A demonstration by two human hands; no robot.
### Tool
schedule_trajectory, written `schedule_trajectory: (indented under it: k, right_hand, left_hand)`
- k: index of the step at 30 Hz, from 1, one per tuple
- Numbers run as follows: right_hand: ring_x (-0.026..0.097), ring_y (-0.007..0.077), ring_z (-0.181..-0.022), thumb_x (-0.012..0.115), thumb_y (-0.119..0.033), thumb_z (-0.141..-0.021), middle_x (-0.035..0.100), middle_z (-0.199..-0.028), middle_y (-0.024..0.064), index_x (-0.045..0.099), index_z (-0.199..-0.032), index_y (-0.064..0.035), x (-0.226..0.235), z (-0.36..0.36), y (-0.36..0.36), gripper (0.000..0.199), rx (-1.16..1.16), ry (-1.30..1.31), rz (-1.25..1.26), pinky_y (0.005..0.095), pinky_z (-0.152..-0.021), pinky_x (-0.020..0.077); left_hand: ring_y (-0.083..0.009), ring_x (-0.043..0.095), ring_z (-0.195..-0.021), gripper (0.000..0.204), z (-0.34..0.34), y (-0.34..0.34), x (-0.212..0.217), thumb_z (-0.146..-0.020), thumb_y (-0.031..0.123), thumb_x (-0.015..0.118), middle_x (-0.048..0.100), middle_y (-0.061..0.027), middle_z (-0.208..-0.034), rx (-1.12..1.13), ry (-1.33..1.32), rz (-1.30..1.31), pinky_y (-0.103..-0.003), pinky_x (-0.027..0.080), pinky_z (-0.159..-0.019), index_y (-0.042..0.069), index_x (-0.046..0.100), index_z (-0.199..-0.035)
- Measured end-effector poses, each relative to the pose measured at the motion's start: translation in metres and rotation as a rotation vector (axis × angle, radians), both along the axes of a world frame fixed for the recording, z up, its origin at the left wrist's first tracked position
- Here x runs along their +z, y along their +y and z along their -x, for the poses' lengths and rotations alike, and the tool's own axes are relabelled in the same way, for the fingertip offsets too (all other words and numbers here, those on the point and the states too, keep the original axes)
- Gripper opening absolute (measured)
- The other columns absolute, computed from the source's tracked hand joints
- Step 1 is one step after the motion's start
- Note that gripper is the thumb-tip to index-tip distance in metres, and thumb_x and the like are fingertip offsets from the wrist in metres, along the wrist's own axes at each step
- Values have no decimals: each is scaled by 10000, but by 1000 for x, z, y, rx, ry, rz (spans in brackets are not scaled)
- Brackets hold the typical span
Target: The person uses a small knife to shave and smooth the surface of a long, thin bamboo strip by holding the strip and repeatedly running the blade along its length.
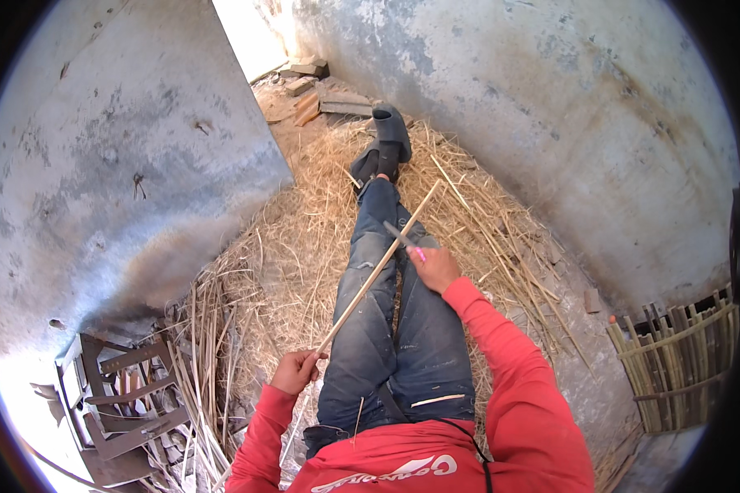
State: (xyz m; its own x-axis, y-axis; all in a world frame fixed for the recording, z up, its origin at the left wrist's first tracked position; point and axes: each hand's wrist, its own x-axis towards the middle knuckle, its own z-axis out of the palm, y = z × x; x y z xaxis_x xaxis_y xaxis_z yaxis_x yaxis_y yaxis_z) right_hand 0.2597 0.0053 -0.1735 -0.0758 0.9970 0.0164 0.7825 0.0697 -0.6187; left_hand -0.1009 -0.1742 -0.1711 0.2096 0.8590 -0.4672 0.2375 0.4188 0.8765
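My left hand (294,371) grips the near end of a long pale bamboo stick (376,267) that slants up over my jeans-clad legs toward the straw. My right hand (433,267) holds a knife with a pink handle, and its grey blade (398,235) rests against the stick about two thirds of the way up. Both sleeves are red. My legs stretch out ahead, ending in dark shoes (384,144).
Straw and thin bamboo shavings (304,238) cover the ground between two grey concrete walls. A woven bamboo basket frame (674,366) stands at the right. A bundle of bamboo strips (201,361) and a metal rack (115,403) lie at the lower left. Bricks (312,82) lie far ahead.
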Motion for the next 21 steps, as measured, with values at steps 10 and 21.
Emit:
schedule_trajectory:
  k: [10,21]
  right_hand:
    - [699,417,-692,468,-653,-982,697,-710,196,734,-821,-116,-18,23,-24,620,134,-178,-108,535,-604,550]
    - [710,413,-722,550,-622,-949,704,-736,193,722,-848,-106,1,62,-54,553,432,-294,9,524,-686,570]
  left_hand:
    - [-124,555,-507,246,6,-29,-25,-1045,186,586,572,-67,-572,24,325,-388,-309,453,-516,-3,739,-1078]
    - [-200,578,-497,206,3,-25,-23,-1019,166,616,572,-123,-583,31,371,-441,-338,461,-525,11,746,-1059]
